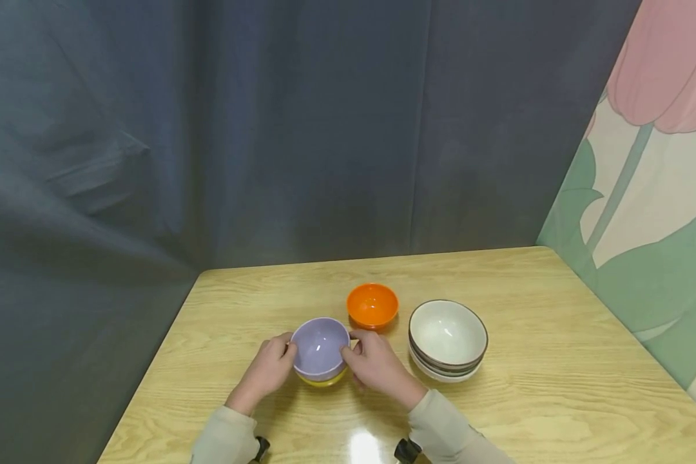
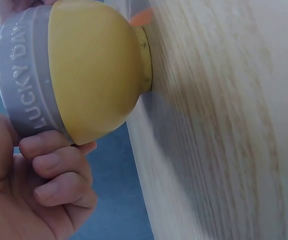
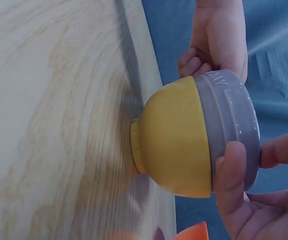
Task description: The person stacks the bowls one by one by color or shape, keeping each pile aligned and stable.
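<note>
A purple bowl (image 1: 321,348) with raised lettering sits nested inside a yellow bowl (image 2: 96,70), whose foot stands on the table. My left hand (image 1: 269,365) pinches the purple bowl's rim on its left side, thumb and curled fingers against the wall. On the opposite side my right hand (image 1: 378,365) pinches the same rim between thumb and fingers. In the head view only a thin strip of the yellow bowl shows below the purple one. Just behind the right hand is an orange bowl (image 1: 373,305), standing upright.
To the right stands a stack of white bowls (image 1: 448,335) with dark rims. The wooden table (image 1: 557,386) ends at a dark blue curtain (image 1: 325,129) behind and to the left. A flower-patterned wall (image 1: 661,212) borders the right side.
</note>
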Demonstrator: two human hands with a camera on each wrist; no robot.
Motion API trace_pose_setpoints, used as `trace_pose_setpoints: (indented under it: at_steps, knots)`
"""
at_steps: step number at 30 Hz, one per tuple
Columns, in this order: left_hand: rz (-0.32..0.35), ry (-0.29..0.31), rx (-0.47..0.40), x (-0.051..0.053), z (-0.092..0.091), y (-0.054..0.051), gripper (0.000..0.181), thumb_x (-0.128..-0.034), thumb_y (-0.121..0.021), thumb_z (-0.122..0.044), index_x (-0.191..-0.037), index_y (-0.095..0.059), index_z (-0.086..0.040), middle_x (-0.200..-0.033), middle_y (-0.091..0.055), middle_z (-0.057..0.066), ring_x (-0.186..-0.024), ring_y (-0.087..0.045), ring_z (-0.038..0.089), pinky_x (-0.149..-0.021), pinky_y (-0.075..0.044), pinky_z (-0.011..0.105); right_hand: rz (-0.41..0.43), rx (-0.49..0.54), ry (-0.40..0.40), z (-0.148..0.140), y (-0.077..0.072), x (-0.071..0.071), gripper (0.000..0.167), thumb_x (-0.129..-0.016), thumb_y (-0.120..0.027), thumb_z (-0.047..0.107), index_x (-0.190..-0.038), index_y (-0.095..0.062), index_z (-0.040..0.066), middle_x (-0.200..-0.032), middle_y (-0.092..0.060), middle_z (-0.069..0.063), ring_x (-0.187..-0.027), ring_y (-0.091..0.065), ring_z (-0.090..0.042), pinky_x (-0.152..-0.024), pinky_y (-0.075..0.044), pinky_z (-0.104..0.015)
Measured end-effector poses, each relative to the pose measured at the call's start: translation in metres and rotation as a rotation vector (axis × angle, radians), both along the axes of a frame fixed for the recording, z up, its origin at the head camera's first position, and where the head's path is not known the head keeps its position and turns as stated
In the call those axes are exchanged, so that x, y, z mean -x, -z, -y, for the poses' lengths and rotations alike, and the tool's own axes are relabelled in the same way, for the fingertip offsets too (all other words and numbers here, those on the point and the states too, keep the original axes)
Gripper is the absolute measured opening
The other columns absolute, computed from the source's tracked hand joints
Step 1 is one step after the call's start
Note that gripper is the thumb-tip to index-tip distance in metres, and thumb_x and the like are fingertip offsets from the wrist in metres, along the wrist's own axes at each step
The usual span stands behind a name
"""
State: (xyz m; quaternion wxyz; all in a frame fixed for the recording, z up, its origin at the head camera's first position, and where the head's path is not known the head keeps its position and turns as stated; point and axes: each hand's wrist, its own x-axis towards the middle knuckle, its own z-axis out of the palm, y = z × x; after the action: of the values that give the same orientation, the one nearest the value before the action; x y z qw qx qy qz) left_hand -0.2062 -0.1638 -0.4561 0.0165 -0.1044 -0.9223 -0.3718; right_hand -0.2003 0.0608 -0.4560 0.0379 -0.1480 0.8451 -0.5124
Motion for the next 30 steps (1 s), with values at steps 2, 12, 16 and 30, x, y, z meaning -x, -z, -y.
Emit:
trace_pose_setpoints:
  at_steps: [2, 12, 16, 30]
  knots:
    - [-0.010, -0.001, 0.019, -0.0005, -0.0010, 0.0006, 0.029, -0.0992, -0.043, -0.004, -0.113, -0.065, 0.010, -0.073, -0.058, 0.006, -0.066, -0.051, 0.015, -0.060, -0.047, 0.029, -0.002, 0.008, -0.002, -0.0005, -0.0001, -0.0001, 0.045, -0.093, -0.058, 0.014, -0.130, -0.055, -0.013, -0.051, -0.054, 0.001, -0.034, -0.051, -0.011, -0.037, -0.041, -0.028]
    - [-0.027, 0.014, 0.163, -0.0027, -0.0068, -0.0004, 0.040, -0.1013, -0.038, -0.006, -0.129, -0.049, 0.020, -0.118, -0.062, 0.037, -0.108, -0.065, 0.042, -0.092, -0.053, 0.052, 0.063, 0.062, -0.048, -0.0033, 0.0013, -0.0007, 0.046, -0.096, -0.055, 0.015, -0.132, -0.052, -0.013, -0.057, -0.058, -0.008, -0.039, -0.056, -0.020, -0.041, -0.052, -0.041]
    - [-0.001, 0.032, 0.182, -0.0038, -0.0061, -0.0023, 0.044, -0.1021, -0.037, -0.007, -0.134, -0.044, 0.022, -0.124, -0.058, 0.038, -0.113, -0.062, 0.042, -0.096, -0.050, 0.054, 0.067, 0.064, -0.052, -0.0020, 0.0023, -0.0015, 0.043, -0.095, -0.053, 0.013, -0.129, -0.053, -0.013, -0.056, -0.057, -0.008, -0.037, -0.052, -0.012, -0.039, -0.051, -0.037]
    - [0.005, 0.068, 0.186, -0.0019, -0.0036, -0.0036, 0.036, -0.1027, -0.038, -0.007, -0.125, -0.051, 0.018, -0.117, -0.063, 0.034, -0.089, -0.062, 0.026, -0.079, -0.055, 0.044, 0.028, 0.016, -0.029, 0.0009, -0.0015, -0.0031, 0.038, -0.092, -0.054, 0.010, -0.124, -0.057, -0.011, -0.054, -0.054, -0.001, -0.039, -0.052, -0.012, -0.039, -0.044, -0.027]
